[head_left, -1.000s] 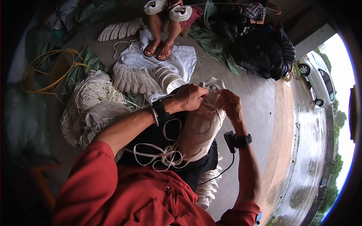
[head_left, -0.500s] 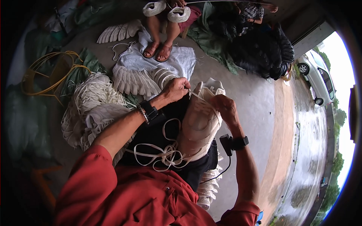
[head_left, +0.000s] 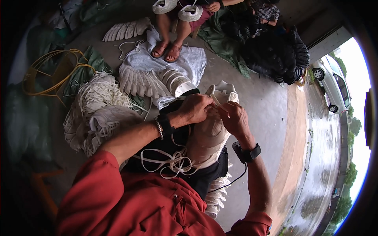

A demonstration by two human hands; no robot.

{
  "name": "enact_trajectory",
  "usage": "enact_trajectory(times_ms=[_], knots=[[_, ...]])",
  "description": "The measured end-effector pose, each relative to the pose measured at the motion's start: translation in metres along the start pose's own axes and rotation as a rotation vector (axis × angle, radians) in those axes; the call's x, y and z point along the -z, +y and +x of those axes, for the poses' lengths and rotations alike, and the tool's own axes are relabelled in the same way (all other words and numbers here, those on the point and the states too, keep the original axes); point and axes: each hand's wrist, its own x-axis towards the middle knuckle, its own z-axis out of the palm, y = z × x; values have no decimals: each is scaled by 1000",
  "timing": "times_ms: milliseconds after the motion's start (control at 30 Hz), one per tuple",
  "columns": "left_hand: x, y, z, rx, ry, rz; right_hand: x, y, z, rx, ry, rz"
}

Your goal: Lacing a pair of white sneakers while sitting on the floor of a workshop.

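A pale shoe upper [head_left: 204,143] lies across my lap, its opening pointing away from me. Over its throat, my left hand [head_left: 195,108] pinches a flat white shoelace [head_left: 216,98]. My right hand [head_left: 235,120] is close beside it, fingertips closed on the lace as well, the two hands nearly touching. Fingers cover most of the eyelet rows, so which hole the lace passes through cannot be told. A loose tangle of lace [head_left: 177,163] rests on my lap at the toe end of the upper.
To the left is a heap of white laces and uppers [head_left: 98,102]. Fanned uppers [head_left: 139,82] lie on a white sack [head_left: 185,65] ahead, by a seated person's sandalled feet [head_left: 172,52]. A yellow hoop frame [head_left: 51,93], black pile [head_left: 271,57] and stacked uppers [head_left: 216,196] surround me.
My left hand has moved right and slightly down to meet my right hand over the upper's throat. The right hand has shifted a little. A co-worker's hand at the top has moved right.
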Motion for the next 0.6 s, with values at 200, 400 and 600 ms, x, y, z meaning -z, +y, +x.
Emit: enact_trajectory(times_ms=[200, 400, 600], knots=[[5, 3, 11, 118, -115, -4, -1, 0, 7, 62, -86, -99], [-5, 4, 16, 134, -46, 100, -3, 5, 4, 11, -31, 68], [-2, -18, 16, 245, -99, -404, -24, 5, -1, -195, 285, 144]])
